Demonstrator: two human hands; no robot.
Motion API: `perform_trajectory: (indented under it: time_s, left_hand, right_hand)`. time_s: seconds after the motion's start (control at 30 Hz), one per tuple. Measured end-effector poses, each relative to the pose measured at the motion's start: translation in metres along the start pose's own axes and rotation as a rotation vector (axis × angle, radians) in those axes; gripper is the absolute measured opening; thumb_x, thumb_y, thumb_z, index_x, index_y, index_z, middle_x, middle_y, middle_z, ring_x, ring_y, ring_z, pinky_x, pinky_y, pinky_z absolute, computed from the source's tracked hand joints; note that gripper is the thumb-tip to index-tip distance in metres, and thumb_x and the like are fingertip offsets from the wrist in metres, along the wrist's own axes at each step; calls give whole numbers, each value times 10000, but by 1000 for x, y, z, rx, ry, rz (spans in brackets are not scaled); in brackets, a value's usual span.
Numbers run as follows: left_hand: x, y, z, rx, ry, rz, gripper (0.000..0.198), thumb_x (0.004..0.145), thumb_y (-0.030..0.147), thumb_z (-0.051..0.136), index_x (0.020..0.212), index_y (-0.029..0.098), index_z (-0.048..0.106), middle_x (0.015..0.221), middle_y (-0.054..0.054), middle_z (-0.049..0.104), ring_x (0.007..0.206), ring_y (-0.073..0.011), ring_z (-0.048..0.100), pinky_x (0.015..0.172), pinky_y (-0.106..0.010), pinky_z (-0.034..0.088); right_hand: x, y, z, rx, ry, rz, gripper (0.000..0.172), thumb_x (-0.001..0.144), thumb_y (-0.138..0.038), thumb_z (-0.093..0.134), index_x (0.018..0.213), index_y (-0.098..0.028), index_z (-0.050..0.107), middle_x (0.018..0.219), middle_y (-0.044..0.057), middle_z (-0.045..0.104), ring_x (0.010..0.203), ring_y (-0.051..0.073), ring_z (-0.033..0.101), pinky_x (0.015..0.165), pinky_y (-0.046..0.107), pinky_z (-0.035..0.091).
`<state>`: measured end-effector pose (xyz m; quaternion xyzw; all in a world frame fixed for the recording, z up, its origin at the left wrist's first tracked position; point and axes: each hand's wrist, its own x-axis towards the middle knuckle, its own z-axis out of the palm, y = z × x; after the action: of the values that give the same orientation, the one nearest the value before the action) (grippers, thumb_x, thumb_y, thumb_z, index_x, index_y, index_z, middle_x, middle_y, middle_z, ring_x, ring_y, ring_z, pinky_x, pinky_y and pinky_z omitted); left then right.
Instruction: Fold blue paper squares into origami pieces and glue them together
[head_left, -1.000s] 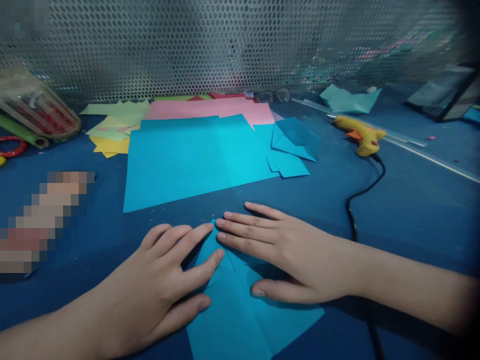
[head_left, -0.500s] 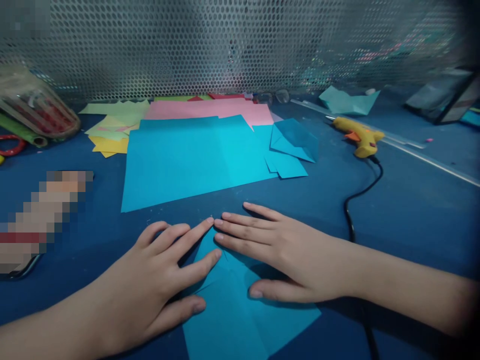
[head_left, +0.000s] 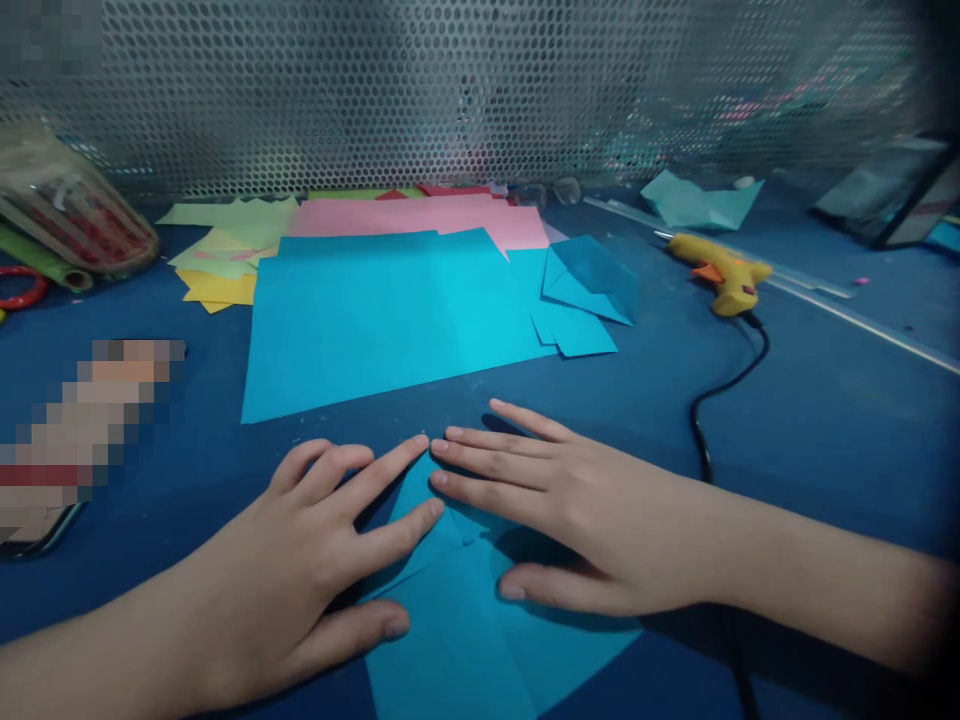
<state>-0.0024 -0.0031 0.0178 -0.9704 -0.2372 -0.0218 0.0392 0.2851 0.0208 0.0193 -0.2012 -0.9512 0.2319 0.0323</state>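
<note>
A folded sheet of blue paper (head_left: 457,630) lies on the table close to me, its narrow tip pointing away and a crease running down its middle. My left hand (head_left: 330,550) is open, with its index and another fingertip touching the paper's left edge near the tip. From the right, my right hand (head_left: 562,500) lies palm down over the upper right of the paper, fingers stretched out and flat. Its fingertips almost meet the left index finger at the tip. Part of the folded flap is hidden beneath the right hand.
Beyond the hands lie a large blue sheet (head_left: 360,320), small folded blue pieces (head_left: 585,280) and pink paper (head_left: 420,218). At right is a yellow glue gun (head_left: 724,270) with a black cord (head_left: 697,420). A jar (head_left: 82,210) and a blurred-out phone-like object (head_left: 90,440) are at left.
Both hands stay in nearly the same place on the blue paper. The right hand has shifted very slightly, and the folded flap edges between the hands show more clearly.
</note>
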Motion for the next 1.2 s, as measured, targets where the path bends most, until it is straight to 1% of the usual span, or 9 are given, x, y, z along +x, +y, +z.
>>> perform_trajectory:
  time_s: [0.2, 0.37, 0.6, 0.67, 0.73, 0.8, 0.9, 1.03, 1.2]
  left_hand:
    - [-2, 0, 0, 0, 26, 6, 550, 943, 513, 565, 1445, 300, 495, 1568, -92, 421, 1074, -296, 543, 883, -417, 348]
    - [-3, 1, 0, 28, 11, 19, 560, 962, 520, 528, 1472, 296, 462, 1582, -119, 387, 1077, -301, 542, 910, -437, 308]
    - [0, 0, -2, -32, 0, -8, 561, 943, 515, 576, 1459, 317, 476, 1573, -94, 413, 1057, -296, 569, 857, -410, 366]
    - [-1, 1, -1, -35, 2, -15, 555, 942, 517, 578, 1452, 320, 485, 1580, -85, 405, 1064, -297, 564, 864, -414, 364]
    - [-2, 3, 0, -30, 6, -38, 542, 953, 515, 562, 1455, 326, 480, 1597, -77, 376, 1100, -299, 552, 887, -422, 359]
    - [-3, 4, -1, -33, -3, -55, 539, 965, 510, 545, 1467, 333, 460, 1609, -73, 353, 1133, -301, 543, 902, -428, 368]
    - [0, 4, -4, -61, -27, -50, 544, 970, 476, 540, 1480, 313, 440, 1601, -90, 365, 1132, -309, 550, 874, -429, 410]
    - [4, 8, -6, -150, -14, -87, 460, 978, 307, 506, 1438, 304, 489, 1549, -56, 447, 1164, -293, 545, 879, -411, 456]
    - [-2, 19, -6, -207, 47, -186, 484, 950, 237, 465, 1428, 307, 502, 1498, -26, 509, 1259, -314, 490, 941, -448, 465]
  right_hand:
    - [-14, -12, -8, -77, 127, 41, 584, 999, -441, 530, 1470, -101, 474, 1379, 137, 623, 1340, 262, 536, 1265, 504, 90]
    - [-18, -13, -10, -190, 218, -36, 404, 1031, -320, 432, 1309, -90, 614, 974, 117, 769, 963, 243, 717, 1223, 491, 265]
    - [-17, -8, -13, -316, 222, -145, 426, 1051, -244, 338, 816, -208, 691, 561, 13, 616, 517, 168, 559, 1048, 413, 479]
    - [-15, -4, -12, -363, 262, -200, 452, 1049, -222, 349, 684, -233, 615, 504, -13, 530, 472, 150, 477, 859, 352, 544]
    - [-12, 2, -11, -409, 337, -247, 457, 1049, -242, 384, 614, -239, 525, 498, -20, 478, 479, 145, 445, 621, 304, 491]
    - [-8, 6, -9, -438, 389, -243, 433, 1061, -325, 391, 658, -230, 518, 554, -11, 503, 522, 149, 464, 527, 299, 401]
    - [-4, 10, -4, -418, 382, -196, 401, 1077, -425, 331, 876, -193, 589, 753, 43, 630, 640, 162, 543, 572, 296, 421]
    - [-4, 13, 3, -351, 365, -215, 197, 1054, -206, 391, 1023, -158, 580, 807, 61, 670, 719, 167, 599, 663, 289, 466]
    - [-6, 1, 2, 137, 407, 1, 133, 978, -141, 475, 1068, -203, 551, 773, 1, 671, 651, 106, 615, 592, 200, 469]
